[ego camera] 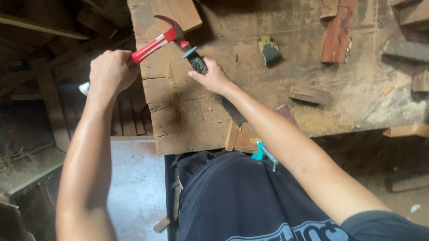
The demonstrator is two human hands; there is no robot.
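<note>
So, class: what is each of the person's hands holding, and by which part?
The left hand grips a red-handled claw hammer near the handle's end. The right hand holds a dark chisel with a teal cap by its handle.

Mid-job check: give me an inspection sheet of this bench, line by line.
Surface: worn wooden workbench, dusty, with wood chips.
Job's things: red-handled claw hammer; chisel with a dark, teal-capped handle, hammer head at its cap.
Clutter: reddish plank, small wood offcuts, dark scraper-like tool, board at the bench corner.
Hands: left hand grips the hammer; right hand grips the chisel.
Cables: nothing seen.
Surroundings: dim timber racks left, pale floor below.
</note>
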